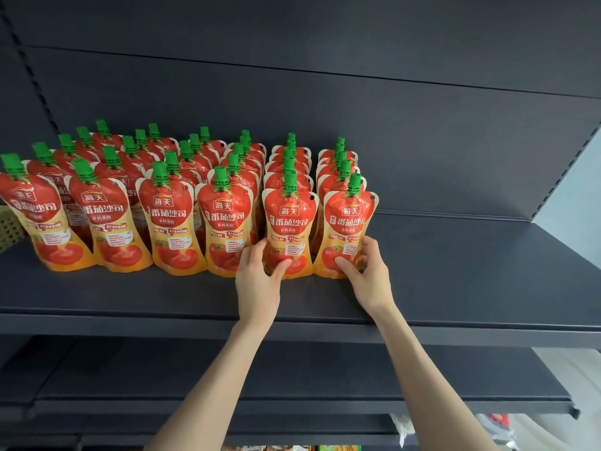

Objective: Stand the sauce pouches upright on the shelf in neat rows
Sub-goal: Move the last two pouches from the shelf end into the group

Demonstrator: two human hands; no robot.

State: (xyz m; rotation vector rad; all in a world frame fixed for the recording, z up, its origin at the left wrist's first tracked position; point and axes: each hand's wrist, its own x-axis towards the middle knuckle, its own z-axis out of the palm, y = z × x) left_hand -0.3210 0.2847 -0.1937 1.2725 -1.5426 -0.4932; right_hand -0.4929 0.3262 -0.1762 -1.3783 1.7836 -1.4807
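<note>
A dark grey shelf point(455, 271) carries the sauce pouches point(169, 216), which stand upright in six rows running from the front edge towards the back panel point(357, 102). A lower shelf point(292, 379) of the same grey sits beneath. Each pouch is waisted, red above and orange-yellow below, printed with tomatoes and white lettering. The left hand point(257, 281) grips the fifth row's front pouch point(289, 219) low down, thumb across its face, fingers round its left edge. The right hand point(372, 271) grips the sixth row's front pouch point(349, 219) likewise at its right edge. Green caps point(221, 177) top every spout.
</note>
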